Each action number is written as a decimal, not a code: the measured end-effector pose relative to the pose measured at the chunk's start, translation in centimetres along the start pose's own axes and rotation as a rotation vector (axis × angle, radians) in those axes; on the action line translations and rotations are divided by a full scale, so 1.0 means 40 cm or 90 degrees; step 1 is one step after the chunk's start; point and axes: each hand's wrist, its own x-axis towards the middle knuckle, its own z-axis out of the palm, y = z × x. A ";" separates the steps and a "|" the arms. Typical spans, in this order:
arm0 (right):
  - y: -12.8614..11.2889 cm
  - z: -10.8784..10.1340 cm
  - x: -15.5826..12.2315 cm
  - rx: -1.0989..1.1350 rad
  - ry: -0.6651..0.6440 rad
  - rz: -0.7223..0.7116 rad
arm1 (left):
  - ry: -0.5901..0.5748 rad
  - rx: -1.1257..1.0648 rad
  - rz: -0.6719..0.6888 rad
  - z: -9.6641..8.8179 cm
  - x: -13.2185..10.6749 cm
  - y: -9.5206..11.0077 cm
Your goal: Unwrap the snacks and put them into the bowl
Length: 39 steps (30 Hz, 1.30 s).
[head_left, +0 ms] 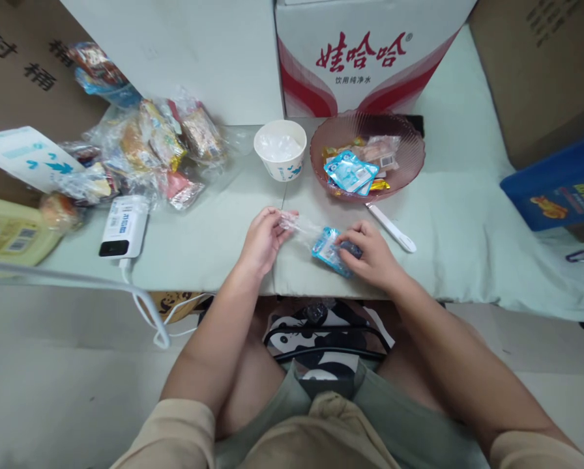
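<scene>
My left hand [265, 236] pinches the clear end of a small snack packet [321, 244] near the table's front edge. The packet's blue printed end lies under the fingers of my right hand [367, 254], which press down on it and on a small dark item I cannot make out. Just beyond the hands stand a white paper cup [279, 150] with clear wrappers inside and a pink ribbed glass bowl [409, 146] that holds more blue packets and other wrapped snacks.
A white utensil [392, 229] lies right of my right hand. A pile of bagged snacks [150, 153] and a white power bank [124, 226] with cable sit at the left. Cardboard boxes [365, 52] line the back; a blue box [560, 189] is at right.
</scene>
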 end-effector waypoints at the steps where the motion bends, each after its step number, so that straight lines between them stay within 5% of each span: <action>1: -0.001 0.000 -0.001 0.007 0.015 -0.002 | 0.025 0.011 0.009 -0.006 0.005 0.000; 6: -0.012 0.001 -0.006 0.038 0.025 -0.039 | 0.093 0.137 0.116 -0.032 0.017 -0.002; 11: -0.015 0.009 -0.006 -0.010 -0.033 -0.033 | -0.088 0.544 0.343 -0.044 0.014 -0.007; 14: -0.010 0.013 -0.004 -0.027 -0.040 -0.050 | -0.116 0.626 0.361 -0.044 0.018 -0.009; 25: -0.023 0.019 -0.010 -0.140 0.006 -0.078 | -0.025 0.545 0.362 -0.036 0.029 0.003; 32: -0.012 -0.018 -0.007 0.000 0.063 -0.068 | 0.055 0.444 0.367 -0.041 0.032 0.009; 39: 0.037 -0.080 -0.025 0.211 0.219 0.145 | 0.093 0.254 0.355 -0.038 0.008 0.035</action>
